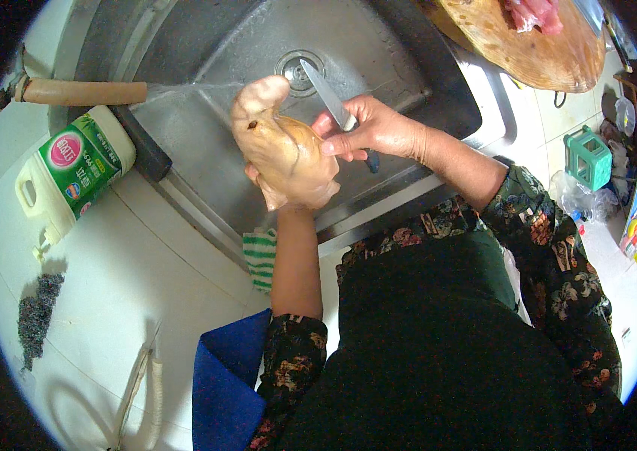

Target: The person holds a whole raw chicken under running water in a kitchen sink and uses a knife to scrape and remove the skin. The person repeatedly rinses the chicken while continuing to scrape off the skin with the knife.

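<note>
Over a steel sink (205,141) my left hand (253,173) holds up a pale yellowish piece of raw offal, possibly a stomach (284,149), from beneath; most of that hand is hidden by it. A small dark spot marks its surface near the upper left. In my right hand (355,132) is a knife (324,90) with a dark handle, its blade pointing up and left towards the drain (300,73). The thumb of this hand is at the right edge of the offal. Water runs from a hose-covered tap (84,93) at the left into the sink.
A white jug with a green label (79,163) lies left of the sink. A green-striped cloth (260,256) hangs by its front edge. At the upper right, raw meat (535,14) rests on a wooden board (566,65). A green plastic stool (588,158) stands on the floor.
</note>
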### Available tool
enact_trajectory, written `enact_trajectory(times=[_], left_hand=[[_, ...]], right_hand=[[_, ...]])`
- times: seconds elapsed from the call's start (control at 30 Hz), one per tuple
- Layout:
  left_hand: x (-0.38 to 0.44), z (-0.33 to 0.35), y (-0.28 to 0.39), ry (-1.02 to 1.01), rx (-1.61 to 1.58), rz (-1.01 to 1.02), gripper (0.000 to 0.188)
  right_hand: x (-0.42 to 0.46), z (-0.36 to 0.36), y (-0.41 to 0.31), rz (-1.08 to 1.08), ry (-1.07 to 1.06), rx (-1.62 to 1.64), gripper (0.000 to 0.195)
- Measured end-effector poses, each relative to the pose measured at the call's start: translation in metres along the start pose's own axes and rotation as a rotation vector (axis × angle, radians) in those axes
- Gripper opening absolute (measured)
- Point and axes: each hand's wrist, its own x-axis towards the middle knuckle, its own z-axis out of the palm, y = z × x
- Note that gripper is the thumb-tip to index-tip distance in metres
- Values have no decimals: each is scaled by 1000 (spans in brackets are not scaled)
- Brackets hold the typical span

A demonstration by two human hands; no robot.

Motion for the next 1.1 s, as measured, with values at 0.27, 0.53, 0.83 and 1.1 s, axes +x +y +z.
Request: enact_trajectory(times=[0.27, 0.53, 0.83, 1.1], left_hand=[[-15, 20, 5, 50, -88, 327, 77], [-14, 53, 20, 307, -25, 412, 62], [-13, 46, 19, 225, -42, 396, 66], [-15, 60, 21, 194, 15, 414, 69]], right_hand=[[3, -2, -1, 91, 47, 183, 21], [2, -5, -11, 107, 242, 284, 29], [10, -8, -6, 72, 259, 196, 29], [9, -13, -4, 79, 180, 275, 27]])
